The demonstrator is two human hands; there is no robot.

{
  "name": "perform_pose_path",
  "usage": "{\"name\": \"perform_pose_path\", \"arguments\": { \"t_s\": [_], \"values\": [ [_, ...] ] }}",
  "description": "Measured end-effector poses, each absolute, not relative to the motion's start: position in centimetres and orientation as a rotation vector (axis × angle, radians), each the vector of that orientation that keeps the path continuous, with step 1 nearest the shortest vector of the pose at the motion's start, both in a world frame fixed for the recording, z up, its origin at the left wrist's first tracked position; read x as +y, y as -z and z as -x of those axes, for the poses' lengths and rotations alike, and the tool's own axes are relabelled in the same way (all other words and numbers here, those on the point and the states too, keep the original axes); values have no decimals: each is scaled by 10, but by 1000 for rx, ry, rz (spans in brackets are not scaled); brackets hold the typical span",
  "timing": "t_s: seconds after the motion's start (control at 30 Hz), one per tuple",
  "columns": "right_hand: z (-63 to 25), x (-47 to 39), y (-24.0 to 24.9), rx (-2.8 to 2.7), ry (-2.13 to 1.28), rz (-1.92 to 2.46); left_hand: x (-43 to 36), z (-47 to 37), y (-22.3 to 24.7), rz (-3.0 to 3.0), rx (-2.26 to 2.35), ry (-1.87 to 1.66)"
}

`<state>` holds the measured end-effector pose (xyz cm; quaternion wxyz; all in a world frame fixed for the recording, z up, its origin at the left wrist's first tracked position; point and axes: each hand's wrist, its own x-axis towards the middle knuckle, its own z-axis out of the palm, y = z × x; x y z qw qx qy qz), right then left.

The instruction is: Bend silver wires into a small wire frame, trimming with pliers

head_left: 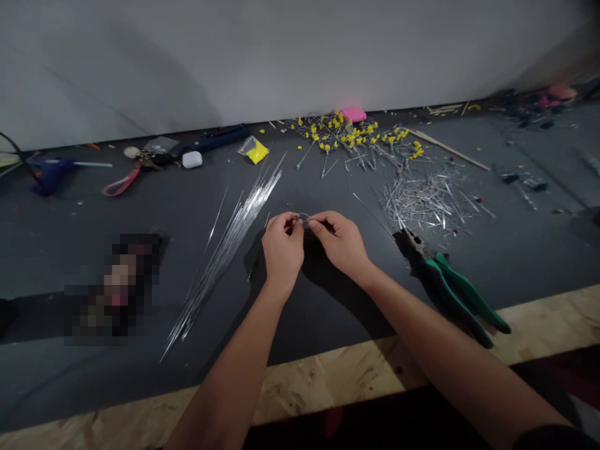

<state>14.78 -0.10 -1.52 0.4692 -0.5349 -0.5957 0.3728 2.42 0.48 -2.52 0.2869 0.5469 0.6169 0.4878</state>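
Observation:
A short, thin wire (304,215) curves between my two hands above the dark tabletop. My left hand (285,247) pinches one end of it between thumb and fingers. The other end is pinched by my right hand (340,240), its fingertips close to those of the left. To the left of my hands lies a bundle of long straight wires (234,231). A pile of short silvery wire pieces (424,197) lies to the right, with green-handled pliers (450,284) just in front of it.
Yellow-tipped wires (356,134) and a pink lump (353,114) lie near the wall. A yellow packet (255,150), white case (192,160), keys with a pink strap (122,181) and blue glue gun (55,174) are at the back left. A wooden edge (328,381) runs along the front.

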Motion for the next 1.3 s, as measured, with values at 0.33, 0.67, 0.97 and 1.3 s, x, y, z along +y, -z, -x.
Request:
{"name": "perform_pose_path", "arguments": {
  "t_s": [0.33,0.67,0.97,1.3],
  "values": [
    [-150,1,14,-1388,-1033,1291,5,-25,20,-1324,1528,-1348],
    [-151,3,15,-1338,-1090,1272,9,-27,23,-1205,1355,-1436],
    [-151,4,16,-1326,-981,1309,5,-25,21,-1307,1382,-1346],
    [-149,1,15,-1314,-944,1343,8,-26,20,-1076,1336,-1326]
  ]
}}
